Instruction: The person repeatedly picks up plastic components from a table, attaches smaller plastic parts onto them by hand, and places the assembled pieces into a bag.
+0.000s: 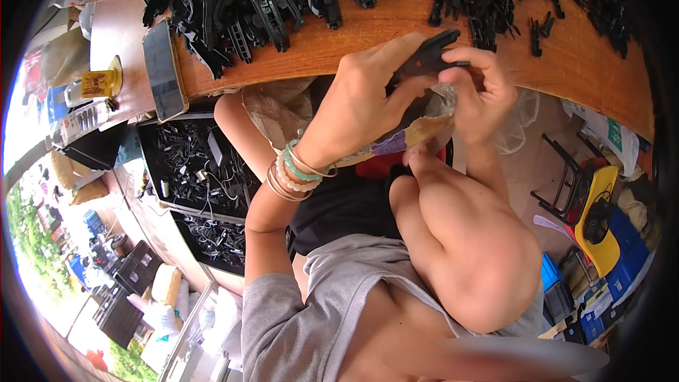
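Observation:
My left hand [368, 95], with bracelets [297, 170] at its wrist, grips a long black plastic part [429, 55] between thumb and fingers, at the table's near edge. Close to the part's right side, the thumb and forefinger of my right hand [484, 92] pinch a small dark ribbed piece [461, 64], perhaps a spring. The fingers partly cover both pieces, and I cannot tell whether they touch. Below the hands, over my lap, lies a crumpled sack [417, 133].
Heaps of long black parts [269, 7] and smaller black parts [474, 0] cover the far side of the wooden table [311, 60]. A phone [164, 71] lies at the left edge. Black trays of parts [198, 163] stand lower left; a yellow-topped stool [598, 223] is at right.

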`<state>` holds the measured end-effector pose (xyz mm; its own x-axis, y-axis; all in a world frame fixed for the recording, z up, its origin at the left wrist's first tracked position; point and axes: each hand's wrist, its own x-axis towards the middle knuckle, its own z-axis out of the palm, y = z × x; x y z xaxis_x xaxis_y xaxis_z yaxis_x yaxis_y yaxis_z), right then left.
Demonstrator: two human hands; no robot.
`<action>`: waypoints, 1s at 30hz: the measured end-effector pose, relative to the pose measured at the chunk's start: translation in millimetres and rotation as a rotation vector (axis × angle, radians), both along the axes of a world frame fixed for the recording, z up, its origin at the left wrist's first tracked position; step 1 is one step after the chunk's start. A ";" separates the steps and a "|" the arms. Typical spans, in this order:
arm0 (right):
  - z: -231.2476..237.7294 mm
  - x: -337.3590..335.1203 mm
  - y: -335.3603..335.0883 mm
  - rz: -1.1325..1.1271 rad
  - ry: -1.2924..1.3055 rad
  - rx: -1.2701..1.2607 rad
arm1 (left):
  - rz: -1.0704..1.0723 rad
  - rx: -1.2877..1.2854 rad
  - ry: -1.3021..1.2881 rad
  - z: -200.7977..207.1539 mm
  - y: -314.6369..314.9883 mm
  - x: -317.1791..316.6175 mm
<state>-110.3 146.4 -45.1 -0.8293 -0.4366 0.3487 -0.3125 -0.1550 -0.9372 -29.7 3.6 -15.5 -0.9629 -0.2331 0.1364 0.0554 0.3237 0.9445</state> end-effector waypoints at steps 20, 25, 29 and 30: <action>7.1 -3.3 11.3 0.062 0.345 0.187 | -0.088 -0.254 0.154 -3.9 -8.8 7.2; 6.4 -4.2 6.7 0.120 0.281 0.149 | -0.080 -0.253 0.089 -0.9 -14.5 10.4; 6.5 -8.8 8.6 0.317 0.153 0.253 | -0.122 -0.011 -0.031 -0.8 -35.9 5.5; 5.5 -10.7 7.9 0.334 0.153 0.266 | -0.042 -0.237 0.020 3.4 -44.3 0.8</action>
